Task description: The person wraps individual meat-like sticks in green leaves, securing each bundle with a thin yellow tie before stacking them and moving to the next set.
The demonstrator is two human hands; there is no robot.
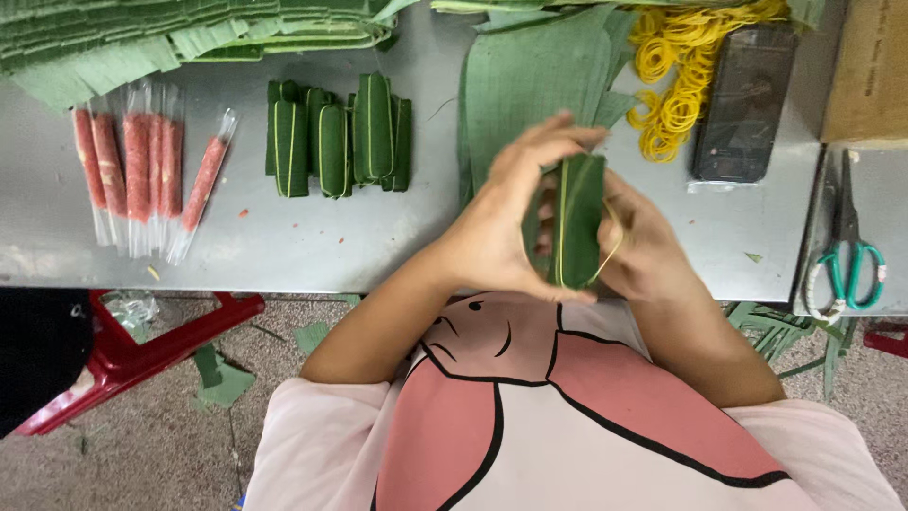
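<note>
Both hands, left (497, 227) and right (643, 248), clamp a leaf roll (579, 220) above the table (378, 237) edge; probably light, soft, pliable, best gripped mid-body beside its rubber band (613, 248)

A grey metal table (312, 237) fills the upper half of the frame. At upper left a stack of cut green leaves (142, 38) lies on it, with a row of pink sausage sticks in clear wrappers (142, 170) just below. Near the middle sit finished leaf-wrapped bundles (340, 137), side by side. A flat pile of leaves (530, 85) lies at upper centre, beside yellow rubber bands (676, 71) and a dark phone (744, 104). Green-handled scissors (848, 255) rest at the right edge.
</note>
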